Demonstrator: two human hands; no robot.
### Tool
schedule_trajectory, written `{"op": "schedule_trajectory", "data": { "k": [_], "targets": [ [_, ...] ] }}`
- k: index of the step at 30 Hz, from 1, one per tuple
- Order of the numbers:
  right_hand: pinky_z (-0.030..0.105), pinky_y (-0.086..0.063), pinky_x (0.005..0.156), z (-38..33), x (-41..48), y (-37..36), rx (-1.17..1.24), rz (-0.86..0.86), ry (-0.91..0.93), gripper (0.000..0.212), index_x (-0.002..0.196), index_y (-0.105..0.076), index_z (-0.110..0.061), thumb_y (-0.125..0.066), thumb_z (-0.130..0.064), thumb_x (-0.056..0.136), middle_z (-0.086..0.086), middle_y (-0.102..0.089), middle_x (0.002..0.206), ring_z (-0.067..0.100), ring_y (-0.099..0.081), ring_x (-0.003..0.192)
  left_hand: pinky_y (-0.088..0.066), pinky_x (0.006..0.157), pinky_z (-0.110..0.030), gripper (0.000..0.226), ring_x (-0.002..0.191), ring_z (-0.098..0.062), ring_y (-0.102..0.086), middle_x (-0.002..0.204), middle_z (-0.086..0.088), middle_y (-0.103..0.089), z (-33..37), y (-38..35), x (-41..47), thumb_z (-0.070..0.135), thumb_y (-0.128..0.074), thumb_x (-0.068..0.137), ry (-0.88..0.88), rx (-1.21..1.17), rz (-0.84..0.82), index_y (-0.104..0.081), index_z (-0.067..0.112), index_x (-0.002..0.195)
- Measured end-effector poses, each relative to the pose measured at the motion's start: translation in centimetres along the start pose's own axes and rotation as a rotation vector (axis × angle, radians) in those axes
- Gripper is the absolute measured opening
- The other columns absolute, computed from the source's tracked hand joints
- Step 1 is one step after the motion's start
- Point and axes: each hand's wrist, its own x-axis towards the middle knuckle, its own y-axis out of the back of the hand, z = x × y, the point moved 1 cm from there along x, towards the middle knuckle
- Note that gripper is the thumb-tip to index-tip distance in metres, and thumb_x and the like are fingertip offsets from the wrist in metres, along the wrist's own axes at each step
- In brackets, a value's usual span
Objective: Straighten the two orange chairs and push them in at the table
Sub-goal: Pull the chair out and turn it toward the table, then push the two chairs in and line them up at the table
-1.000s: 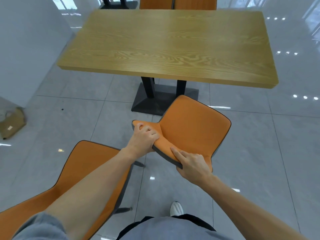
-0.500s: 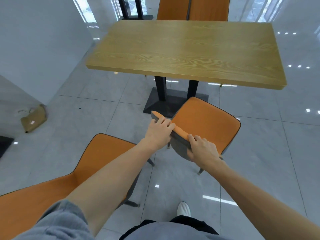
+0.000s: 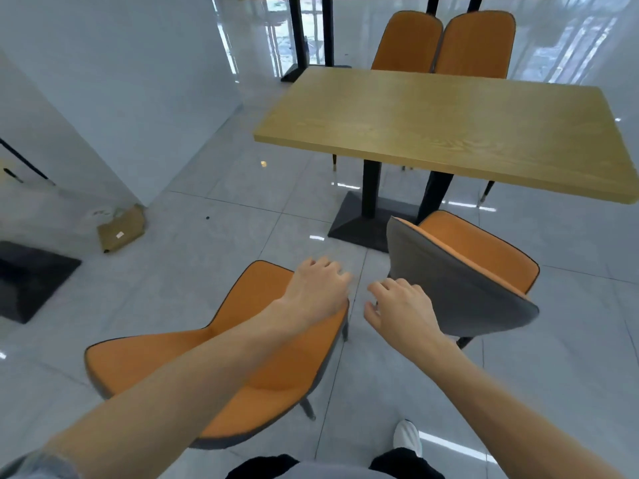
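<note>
Two orange chairs with grey backs stand on the tiled floor before the wooden table [image 3: 449, 129]. The right chair [image 3: 460, 281] faces the table, its grey back toward me and its seat front just under the near table edge. The left chair [image 3: 221, 357] stands away from the table, turned sideways, with its back at the lower left. My left hand [image 3: 318, 288] hovers over the left chair's seat with fingers spread, holding nothing. My right hand [image 3: 401, 309] is open too, just left of the right chair's back and apart from it.
Two more orange chairs [image 3: 442, 43] are tucked in at the table's far side. The black table base [image 3: 366, 223] sits under the table. A brown cardboard piece [image 3: 121, 229] lies by the white wall on the left; a dark base plate [image 3: 31, 278] lies at far left.
Both hands have let go of the right chair's back. That chair now stands upright facing the table. The view has lifted and my hands have drawn left, toward the other chair.
</note>
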Motion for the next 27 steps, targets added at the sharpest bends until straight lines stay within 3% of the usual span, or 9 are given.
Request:
{"op": "schedule_trajectory", "data": {
  "k": [2, 7, 13, 20, 23, 27],
  "targets": [
    [0.035, -0.047, 0.066, -4.6, -0.2, -1.1, 0.008, 0.003, 0.016, 0.022, 0.094, -0.065, -0.012, -0.052, -0.028, 0.089, 0.004, -0.069, 0.085, 0.025, -0.061, 0.077, -0.044, 0.087, -0.038, 0.023, 0.105, -0.026, -0.057, 0.114, -0.008, -0.064, -2.6, -0.5, -3.5, 0.024, -0.047, 0.095, -0.023, -0.03, 0.027, -0.06, 0.013, 0.111],
    [0.034, -0.044, 0.061, -16.4, -0.7, -4.1, 0.034, 0.005, -0.016, 0.022, 0.092, -0.065, -0.009, -0.057, -0.029, 0.086, 0.007, -0.067, 0.08, 0.029, -0.061, 0.075, -0.048, 0.079, -0.042, 0.015, 0.095, -0.03, -0.063, 0.097, -0.009, -0.07, -10.4, -2.6, -12.2, 0.022, -0.061, 0.085, -0.074, -0.076, 0.048, -0.067, 0.011, 0.091],
    [0.034, -0.045, 0.062, -27.3, -2.2, -6.5, 0.104, -0.054, -0.046, 0.033, 0.1, -0.065, -0.012, -0.052, -0.04, 0.089, 0.005, -0.067, 0.081, 0.026, -0.06, 0.077, -0.045, 0.09, -0.042, 0.027, 0.112, -0.028, -0.052, 0.117, -0.007, -0.063, -17.8, -3.9, -21.5, 0.031, -0.05, 0.094, -0.095, -0.143, -0.049, -0.062, 0.013, 0.109],
    [0.039, -0.047, 0.088, -31.3, -4.9, -10.8, 0.139, -0.36, -0.114, 0.068, 0.135, -0.041, -0.022, -0.042, -0.066, 0.084, 0.0, -0.056, 0.128, 0.023, -0.05, 0.115, -0.027, 0.11, -0.045, 0.068, 0.137, -0.022, -0.028, 0.148, 0.0, -0.038, -21.9, -7.5, -26.8, 0.066, -0.044, 0.086, -0.175, -0.189, -0.361, -0.036, 0.026, 0.14],
    [0.039, -0.052, 0.078, -31.6, -6.0, -12.9, 0.094, -0.359, -0.084, 0.066, 0.13, -0.045, -0.021, -0.052, -0.063, 0.079, 0.001, -0.062, 0.118, 0.025, -0.058, 0.102, -0.03, 0.108, -0.046, 0.075, 0.132, -0.022, -0.035, 0.143, 0.001, -0.043, -22.3, -10.3, -28.1, 0.069, -0.054, 0.077, -0.22, -0.166, -0.39, -0.037, 0.027, 0.137],
    [0.034, -0.053, 0.048, -31.3, -6.2, -14.3, 0.049, -0.226, -0.054, 0.049, 0.104, -0.063, -0.014, -0.074, -0.04, 0.064, 0.003, -0.071, 0.083, 0.024, -0.066, 0.066, -0.048, 0.089, -0.041, 0.057, 0.108, -0.023, -0.061, 0.119, 0.0, -0.066, -22.4, -12.6, -28.1, 0.047, -0.074, 0.071, -0.224, -0.135, -0.308, -0.057, 0.023, 0.12]
  ]
}}
